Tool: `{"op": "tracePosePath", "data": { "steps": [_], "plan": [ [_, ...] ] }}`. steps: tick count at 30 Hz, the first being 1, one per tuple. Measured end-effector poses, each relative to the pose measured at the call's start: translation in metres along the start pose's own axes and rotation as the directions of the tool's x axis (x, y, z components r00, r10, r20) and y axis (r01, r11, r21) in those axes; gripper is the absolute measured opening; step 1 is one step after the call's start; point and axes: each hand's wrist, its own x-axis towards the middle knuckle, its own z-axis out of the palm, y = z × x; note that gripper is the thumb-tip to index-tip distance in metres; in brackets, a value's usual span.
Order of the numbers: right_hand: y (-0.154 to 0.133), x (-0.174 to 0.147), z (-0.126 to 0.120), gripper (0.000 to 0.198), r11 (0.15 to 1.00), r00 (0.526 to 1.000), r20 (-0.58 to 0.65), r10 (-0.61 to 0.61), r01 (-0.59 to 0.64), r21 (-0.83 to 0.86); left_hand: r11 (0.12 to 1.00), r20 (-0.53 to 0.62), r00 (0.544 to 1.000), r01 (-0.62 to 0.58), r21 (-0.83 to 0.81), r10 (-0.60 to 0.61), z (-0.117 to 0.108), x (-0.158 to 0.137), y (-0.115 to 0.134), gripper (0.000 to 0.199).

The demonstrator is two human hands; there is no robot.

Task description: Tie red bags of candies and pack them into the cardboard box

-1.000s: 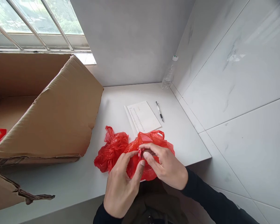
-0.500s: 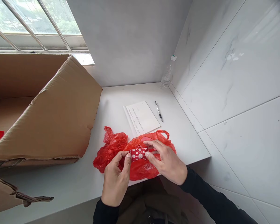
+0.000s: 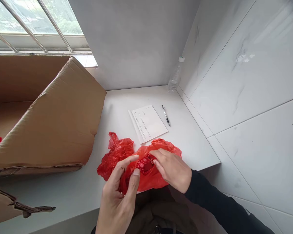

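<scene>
Open red bag point(image 3: 150, 182) with patterned contents point(image 3: 144, 164), on a white table point(image 3: 197, 149)

Clock read from the patterned contents at centre, 12 pointing away from the person. The contents, red with pale marks, lie in the mouth of the open red bag, whose film is spread around them, which leaves them exposed to view. Left hand point(image 3: 120, 191), between 7 and 8 o'clock: thumb and forefinger parted, nothing pinched, probably spaced so to steady the near side of the film. Right hand point(image 3: 172, 169), 3 o'clock: laid over the bag, fingertips at the edge of the contents; whether they grip or merely rest cannot be told from this angle.

Count: hands, two. Red bags, two: the open one, and a bunched red bag point(image 3: 117, 154) beside it, between 9 and 10. Patterned contents, at least one piece. Booklet point(image 3: 148, 122), one, 12 o'clock, set just beyond the handling area. Pen point(image 3: 166, 116), one, 1 o'clock, beside the booklet. Bottle point(image 3: 175, 76), one, nearly 1, upright at the far corner, presumably against knocks. Cardboard box point(image 3: 70, 113), one, 10 o'clock, open-topped
</scene>
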Motion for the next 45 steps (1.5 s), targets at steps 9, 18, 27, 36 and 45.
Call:
{"op": "tracePosePath", "data": {
  "steps": [9, 18, 27, 36, 45],
  "plan": [
    [-0.018, 0.002, 0.010, 0.019, 0.878, 0.930, 0.360, -0.078, 0.235, -0.417, 1.000, 0.024, 1.000, -0.015, 0.017, 0.014, 0.003, -0.011, -0.013, 0.024],
    [-0.011, 0.003, 0.028, 0.022, 0.912, 0.953, 0.299, -0.050, 0.165, -0.375, 0.990, 0.039, 0.990, -0.137, -0.032, 0.138, 0.003, -0.011, -0.019, 0.021],
    [-0.010, -0.010, 0.011, 0.023, 0.955, 0.985, 0.060, 0.159, -0.169, 0.243, 0.977, 0.026, 1.000, 0.002, 0.213, -0.008, 0.010, -0.002, -0.033, 0.025],
    [-0.013, -0.015, 0.002, 0.039, 0.813, 0.986, 0.103, 0.129, -0.165, 0.559, 0.995, 0.122, 0.987, 0.096, 0.040, -0.101, 0.012, 0.008, -0.030, 0.029],
    [-0.004, -0.014, 0.005, 0.014, 0.937, 0.997, 0.023, 0.070, -0.074, 0.341, 0.994, -0.009, 0.994, 0.111, 0.011, -0.111, 0.006, 0.006, -0.019, 0.032]
  ]
}}
